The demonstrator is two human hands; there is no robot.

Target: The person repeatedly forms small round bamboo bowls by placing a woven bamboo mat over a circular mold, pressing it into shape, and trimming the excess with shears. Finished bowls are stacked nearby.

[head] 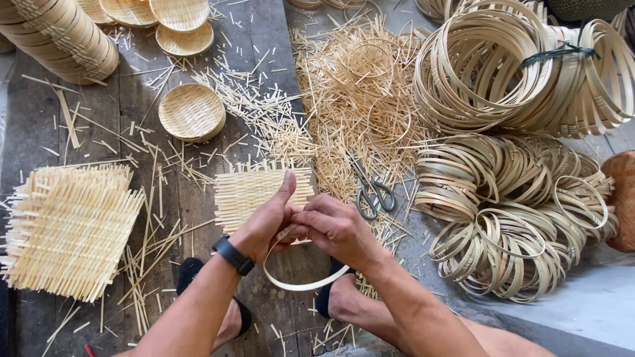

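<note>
My left hand (268, 221) and my right hand (337, 228) meet at the centre and together grip a thin pale bamboo ring (297, 283), whose loop hangs below my fingers. A black watch sits on my left wrist (233, 254). Just beyond my hands lies a square woven bamboo mat (248, 188) on the dark wooden planks. A pair of scissors (372, 192) rests to the right of it, among loose strips. My feet in dark sandals (192, 271) show under my arms.
A stack of woven mats (66, 228) lies at left. Small round woven baskets (192, 111) and basket stacks (59, 33) sit at the back left. Piles and tied bundles of bamboo rings (516, 211) fill the right. Cut slivers (350, 86) litter the middle.
</note>
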